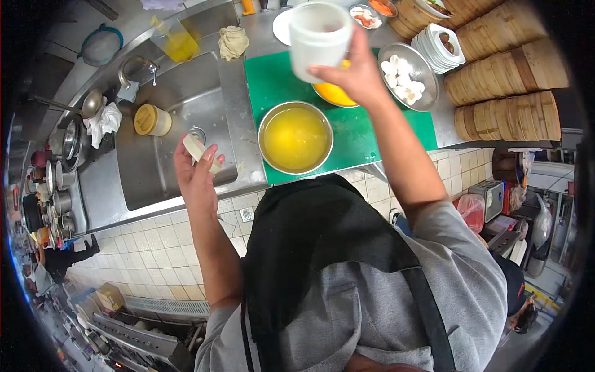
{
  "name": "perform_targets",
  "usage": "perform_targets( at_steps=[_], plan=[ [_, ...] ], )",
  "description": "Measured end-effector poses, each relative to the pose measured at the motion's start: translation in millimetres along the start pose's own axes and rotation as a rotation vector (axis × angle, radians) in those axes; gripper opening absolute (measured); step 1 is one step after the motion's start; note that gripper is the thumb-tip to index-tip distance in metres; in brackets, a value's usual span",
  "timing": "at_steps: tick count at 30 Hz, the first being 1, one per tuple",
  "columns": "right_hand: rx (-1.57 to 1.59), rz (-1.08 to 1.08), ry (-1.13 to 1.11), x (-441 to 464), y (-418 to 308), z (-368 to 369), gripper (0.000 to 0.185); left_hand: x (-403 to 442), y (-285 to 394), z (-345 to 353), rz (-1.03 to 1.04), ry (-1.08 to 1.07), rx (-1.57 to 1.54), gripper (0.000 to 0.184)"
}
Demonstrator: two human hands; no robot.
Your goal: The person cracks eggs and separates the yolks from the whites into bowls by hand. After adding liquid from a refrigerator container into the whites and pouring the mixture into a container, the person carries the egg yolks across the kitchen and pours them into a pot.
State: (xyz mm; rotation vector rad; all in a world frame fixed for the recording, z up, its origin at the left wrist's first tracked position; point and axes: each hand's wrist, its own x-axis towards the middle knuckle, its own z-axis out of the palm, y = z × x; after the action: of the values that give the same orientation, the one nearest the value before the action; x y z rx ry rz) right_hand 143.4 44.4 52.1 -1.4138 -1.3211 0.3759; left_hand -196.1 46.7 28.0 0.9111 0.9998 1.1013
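My right hand [358, 73] is wrapped round a white, translucent plastic tub [320, 46], lifted over the green cutting board [396, 131]. In my left hand [198, 177], at the sink's front right, is a pale round lid [201, 153], tilted almost edge-on. A metal bowl of yellow liquid [296, 137] sits on the board between my hands. Partly hidden behind the tub and my right hand is a second bowl of thicker yellow-orange content [334, 94]. To the right of my right hand, a steel bowl [427, 68] holds several white eggshells [401, 77].
A yellowish lidded tub [152, 119] stands in the steel sink [139, 180] below the tap [133, 69]. A clear jug of yellow liquid [176, 40] and a crumpled cloth [233, 43] lie behind. Stacked bamboo steamers [508, 118] and white dishes [437, 49] line the right side.
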Motion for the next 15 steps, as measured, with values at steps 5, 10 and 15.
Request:
perform_targets(
  at_steps=[5, 10, 15],
  plan=[
    [-0.016, 0.194, -0.174, 14.4, 13.2, 65.7, 0.101, -14.1, 1.2, -16.1, 0.014, 0.045, 0.020, 0.063],
    [-0.127, 0.360, -0.333, 11.5, 34.5, 89.9, 0.101, -31.4, -0.6, -32.6, -0.017, 0.120, 0.020, 0.062],
    [-0.233, 0.299, -0.282, -12.7, 35.2, 77.6, 0.095, -36.6, -4.8, -36.4, -0.052, 0.159, 0.025, 0.061]
  ],
)
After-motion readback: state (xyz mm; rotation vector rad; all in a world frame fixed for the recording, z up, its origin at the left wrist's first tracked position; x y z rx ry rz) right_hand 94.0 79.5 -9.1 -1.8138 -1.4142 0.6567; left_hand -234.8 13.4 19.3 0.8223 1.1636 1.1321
